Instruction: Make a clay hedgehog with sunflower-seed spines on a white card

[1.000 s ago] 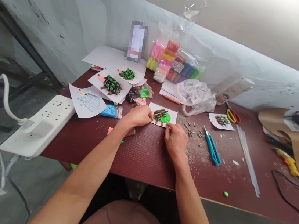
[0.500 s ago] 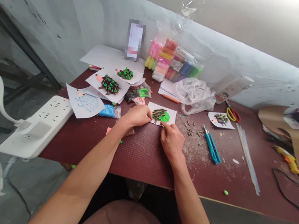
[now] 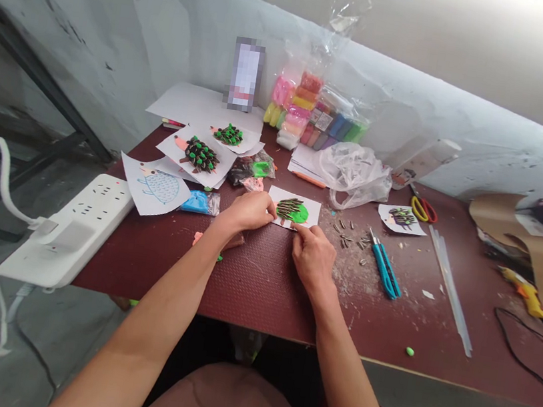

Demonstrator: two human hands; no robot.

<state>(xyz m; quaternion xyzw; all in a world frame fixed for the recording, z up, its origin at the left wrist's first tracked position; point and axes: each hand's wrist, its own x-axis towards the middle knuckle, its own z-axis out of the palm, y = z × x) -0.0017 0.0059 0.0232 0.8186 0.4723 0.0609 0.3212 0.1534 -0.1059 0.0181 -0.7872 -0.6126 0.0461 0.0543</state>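
Observation:
A small white card (image 3: 315, 204) lies on the table with a hedgehog shape of green clay (image 3: 300, 213) on it. Slim dark striped pieces, like seed husks, stick in rows on the clay's left half. At the card's left edge my left hand (image 3: 251, 211) is closed, thumb and fingers pinching there. My right hand (image 3: 313, 255) has its fingers curled, with the index fingertip touching the card's lower edge just below the clay. Whatever may be between its fingertips is hidden. Several loose striped pieces (image 3: 344, 242) are scattered right of the card.
A blue utility knife (image 3: 386, 268) lies to the right, with scissors (image 3: 424, 210), glue sticks (image 3: 451, 293) and a yellow glue gun (image 3: 524, 291) beyond. Bagged coloured clay (image 3: 297, 113) stands at the wall. Finished hedgehog cards (image 3: 198, 153) and a power strip (image 3: 70, 229) are left.

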